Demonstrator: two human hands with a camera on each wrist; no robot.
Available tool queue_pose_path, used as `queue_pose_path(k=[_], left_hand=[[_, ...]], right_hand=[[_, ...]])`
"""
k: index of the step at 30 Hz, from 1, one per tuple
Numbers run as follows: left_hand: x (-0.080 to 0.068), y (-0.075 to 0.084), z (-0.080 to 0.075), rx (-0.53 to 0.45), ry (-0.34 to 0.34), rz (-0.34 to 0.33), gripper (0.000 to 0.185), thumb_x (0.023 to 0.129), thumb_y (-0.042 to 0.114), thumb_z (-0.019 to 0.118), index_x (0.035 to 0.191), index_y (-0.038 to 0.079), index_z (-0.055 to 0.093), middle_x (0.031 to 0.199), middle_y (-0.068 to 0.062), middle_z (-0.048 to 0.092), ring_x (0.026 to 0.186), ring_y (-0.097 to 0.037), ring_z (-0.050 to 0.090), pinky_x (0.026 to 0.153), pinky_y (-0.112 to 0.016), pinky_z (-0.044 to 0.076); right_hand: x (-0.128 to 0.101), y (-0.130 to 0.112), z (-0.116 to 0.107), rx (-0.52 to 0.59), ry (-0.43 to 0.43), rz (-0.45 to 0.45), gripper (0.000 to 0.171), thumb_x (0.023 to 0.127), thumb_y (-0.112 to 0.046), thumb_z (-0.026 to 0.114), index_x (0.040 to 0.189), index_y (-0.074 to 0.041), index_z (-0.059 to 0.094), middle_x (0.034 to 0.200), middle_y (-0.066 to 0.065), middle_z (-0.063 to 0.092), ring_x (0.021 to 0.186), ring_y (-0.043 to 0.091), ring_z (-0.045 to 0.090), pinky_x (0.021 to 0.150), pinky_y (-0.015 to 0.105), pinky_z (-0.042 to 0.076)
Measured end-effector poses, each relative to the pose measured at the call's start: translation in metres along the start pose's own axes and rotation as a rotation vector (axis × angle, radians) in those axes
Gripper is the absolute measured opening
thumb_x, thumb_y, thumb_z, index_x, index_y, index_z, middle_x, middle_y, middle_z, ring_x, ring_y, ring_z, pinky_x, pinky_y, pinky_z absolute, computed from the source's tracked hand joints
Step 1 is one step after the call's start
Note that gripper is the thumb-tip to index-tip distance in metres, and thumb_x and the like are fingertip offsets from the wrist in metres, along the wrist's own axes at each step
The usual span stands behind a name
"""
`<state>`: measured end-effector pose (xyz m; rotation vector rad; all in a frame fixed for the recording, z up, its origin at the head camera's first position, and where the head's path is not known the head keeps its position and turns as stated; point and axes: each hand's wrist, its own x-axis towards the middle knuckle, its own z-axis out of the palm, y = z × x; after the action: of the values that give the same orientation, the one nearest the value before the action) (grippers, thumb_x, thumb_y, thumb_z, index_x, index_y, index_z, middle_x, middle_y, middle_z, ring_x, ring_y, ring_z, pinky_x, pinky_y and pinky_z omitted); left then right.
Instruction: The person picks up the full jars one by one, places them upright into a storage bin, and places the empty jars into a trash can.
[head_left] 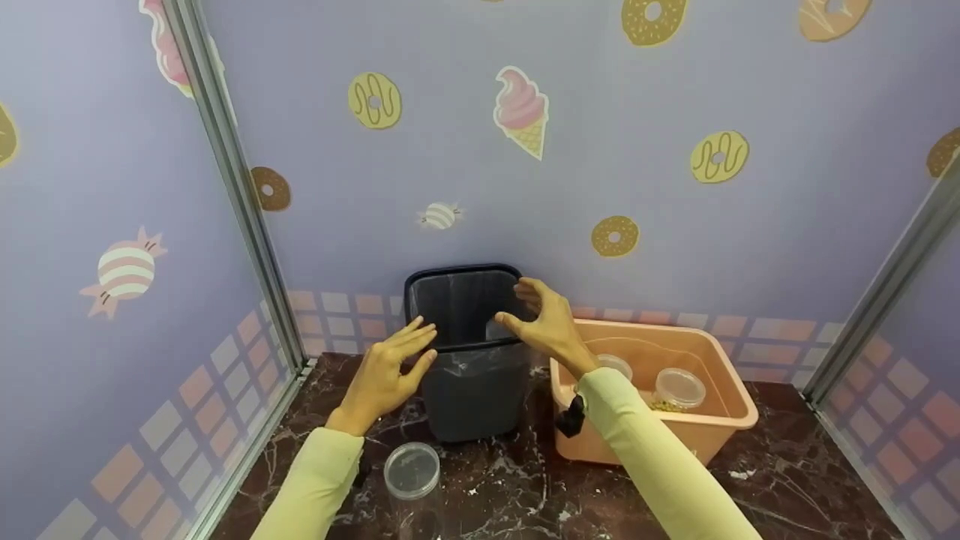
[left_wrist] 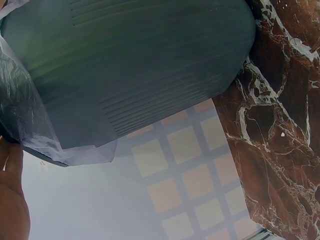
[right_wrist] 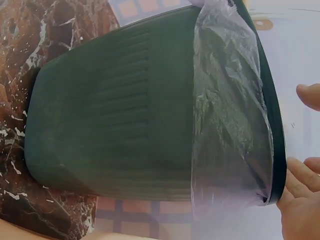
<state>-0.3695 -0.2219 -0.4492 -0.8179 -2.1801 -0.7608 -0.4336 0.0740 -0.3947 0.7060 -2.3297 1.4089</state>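
Your left hand (head_left: 384, 371) hangs at the left side of the dark bin (head_left: 469, 352), its fingers (head_left: 415, 335) straight and slightly fanned, the tips close against the near left corner of the rim; whether they actually touch it you cannot tell from the head view, and the left wrist view shows only the edge of your palm beside the loose hem of the clear liner bag (left_wrist: 30, 125). In front of that hand, near the counter (head_left: 787, 480) edge, a clear round jar (head_left: 412, 480) stands upright. The bin itself stands on the counter against the back wall, with the liner folded down over its rim. Your right hand (head_left: 546, 321) is at the bin's right rim, fingers (head_left: 531, 294) loosely curved and apart, thumb reaching over the opening, gripping nothing that shows. Just to the right, touching or nearly touching the bin, sits a peach tub (head_left: 731, 397) holding two lidded clear jars (head_left: 679, 388).
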Motion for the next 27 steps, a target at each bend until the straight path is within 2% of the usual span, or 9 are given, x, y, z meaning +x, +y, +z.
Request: queue_pose_path(k=[6, 14, 18, 23, 27], left_hand=[[0.0, -0.001, 0.0, 0.002, -0.007, -0.011, 0.037, 0.106, 0.02, 0.069, 0.14, 0.004, 0.07, 0.144, -0.012, 0.068, 0.143, -0.032, 0.058, 0.114, -0.05, 0.052], [0.0, -0.001, 0.0, 0.011, -0.011, -0.018, 0.038, 0.106, 0.021, 0.069, 0.14, 0.005, 0.07, 0.145, -0.01, 0.068, 0.145, -0.029, 0.057, 0.115, -0.05, 0.052], [0.0, 0.0, 0.0, 0.009, -0.013, -0.017, 0.038, 0.107, 0.023, 0.069, 0.14, 0.006, 0.07, 0.145, -0.01, 0.068, 0.143, -0.032, 0.058, 0.114, -0.051, 0.052], [0.001, 0.001, 0.0, 0.003, -0.022, -0.023, 0.038, 0.107, 0.024, 0.068, 0.141, 0.007, 0.07, 0.145, -0.01, 0.068, 0.144, -0.031, 0.058, 0.114, -0.051, 0.052], [-0.001, 0.001, -0.002, 0.004, -0.033, -0.05, 0.039, 0.107, 0.025, 0.068, 0.142, 0.007, 0.069, 0.146, -0.009, 0.067, 0.146, -0.028, 0.056, 0.115, -0.049, 0.051]], right_hand=[[-0.001, -0.001, 0.0, 0.012, -0.015, -0.016, 0.078, 0.087, -0.025, 0.088, 0.149, 0.006, 0.054, 0.143, 0.025, 0.066, 0.136, 0.038, 0.063, 0.119, 0.044, 0.05], [-0.015, -0.01, 0.002, -0.014, -0.051, -0.043, 0.071, 0.091, -0.03, 0.086, 0.149, -0.002, 0.058, 0.147, 0.018, 0.065, 0.139, 0.032, 0.061, 0.121, 0.043, 0.048], [-0.027, -0.017, 0.006, -0.014, -0.052, -0.102, 0.069, 0.09, -0.031, 0.086, 0.147, -0.002, 0.06, 0.146, 0.014, 0.066, 0.138, 0.03, 0.063, 0.12, 0.043, 0.049], [-0.047, -0.026, 0.014, 0.032, -0.066, -0.199, 0.067, 0.089, -0.029, 0.087, 0.144, -0.001, 0.062, 0.143, 0.015, 0.068, 0.134, 0.032, 0.065, 0.116, 0.049, 0.051], [-0.063, -0.033, 0.024, 0.086, -0.103, -0.223, 0.066, 0.089, -0.029, 0.087, 0.144, -0.003, 0.062, 0.143, 0.013, 0.068, 0.134, 0.031, 0.065, 0.116, 0.05, 0.052]])
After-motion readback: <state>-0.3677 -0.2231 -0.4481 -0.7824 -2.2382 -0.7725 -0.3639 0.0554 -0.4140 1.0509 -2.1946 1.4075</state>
